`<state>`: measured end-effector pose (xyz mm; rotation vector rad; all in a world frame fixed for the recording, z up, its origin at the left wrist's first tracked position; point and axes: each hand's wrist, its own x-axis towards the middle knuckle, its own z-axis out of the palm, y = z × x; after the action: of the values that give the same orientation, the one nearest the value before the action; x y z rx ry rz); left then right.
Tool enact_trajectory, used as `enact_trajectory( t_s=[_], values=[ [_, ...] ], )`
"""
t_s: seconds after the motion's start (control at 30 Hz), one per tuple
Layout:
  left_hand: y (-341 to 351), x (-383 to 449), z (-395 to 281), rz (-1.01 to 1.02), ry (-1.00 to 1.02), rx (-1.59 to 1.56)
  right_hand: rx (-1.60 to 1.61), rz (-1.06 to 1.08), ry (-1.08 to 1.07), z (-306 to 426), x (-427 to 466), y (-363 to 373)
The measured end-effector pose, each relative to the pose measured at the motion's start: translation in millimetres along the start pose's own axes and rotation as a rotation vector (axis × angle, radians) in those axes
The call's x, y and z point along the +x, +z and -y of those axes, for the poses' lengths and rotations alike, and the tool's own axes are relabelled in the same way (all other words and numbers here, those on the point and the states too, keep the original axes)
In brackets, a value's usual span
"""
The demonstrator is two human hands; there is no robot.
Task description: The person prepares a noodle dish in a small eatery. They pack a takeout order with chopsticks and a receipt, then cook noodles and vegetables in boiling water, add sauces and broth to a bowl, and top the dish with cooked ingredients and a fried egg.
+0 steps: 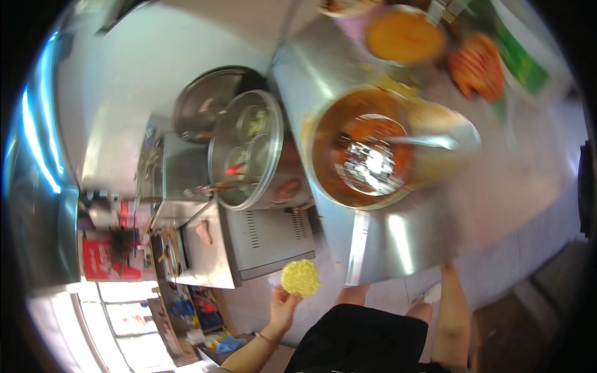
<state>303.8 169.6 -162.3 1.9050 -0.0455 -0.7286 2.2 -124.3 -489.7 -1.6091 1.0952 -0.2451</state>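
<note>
A round yellow cake of dried noodles (301, 279) is gripped at its lower edge by my left hand (284, 300), over the tiled floor beside the steel table (419, 247). Something pale and see-through shows next to those fingers, too blurred to name. My right forearm reaches up to the table's near edge, where its hand cannot be seen. On the table before me stands a large pot (326, 158) with red-orange liquid and bright reflections inside. A metal ladle (429, 141) leans across its rim.
At left, a big steel pot (280, 116) holds several strainer baskets, with a round lid (200, 107) behind it. A cooker cabinet (273, 238) stands below. Farther back on the table are an orange-filled basin (406, 37), a blurred red-orange item (478, 67) and a white-green bag (522, 58).
</note>
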Motion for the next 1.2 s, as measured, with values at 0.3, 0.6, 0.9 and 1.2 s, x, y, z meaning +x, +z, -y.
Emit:
enact_trajectory(
  t_s=[0.3, 0.6, 0.9, 1.2],
  values=[
    [-22, 178, -316, -0.141, 0.959, 0.688, -0.47, 0.273, 0.12, 182, -221, -64],
    [-20, 347, -397, 0.257, 0.738, 0.995, 0.468, -0.365, 0.397, 424, -114, -47],
    [-206, 338, -286, 0.042, -0.17, -0.1, 0.389, -0.25, 0.406, 464, -58, 17],
    [-175, 310, -248, 0.3, -0.587, -0.905, -0.484, -0.014, -0.494, 723, 81, 118]
  ],
)
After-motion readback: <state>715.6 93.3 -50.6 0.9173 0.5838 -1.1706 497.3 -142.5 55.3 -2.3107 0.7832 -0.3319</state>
